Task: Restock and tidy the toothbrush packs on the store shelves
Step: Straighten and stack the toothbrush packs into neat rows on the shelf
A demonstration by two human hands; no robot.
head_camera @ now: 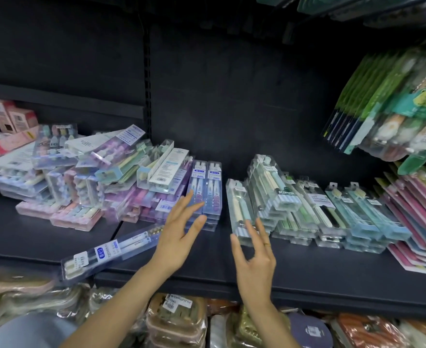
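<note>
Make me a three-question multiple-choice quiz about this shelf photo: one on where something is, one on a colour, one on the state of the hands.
1. Where does the long clear pack lie?
A. hung on a hook
B. at the shelf's front edge, left of the left hand
C. on top of the pink packs

2. What colour is the shelf?
A. white
B. black
C. red

3. How are the left hand and right hand?
A. both open, fingers spread
B. both gripping packs
C. both fists

Answers: B, it lies slanted at the front edge; B, the bare board is black; A, neither holds anything.
</note>
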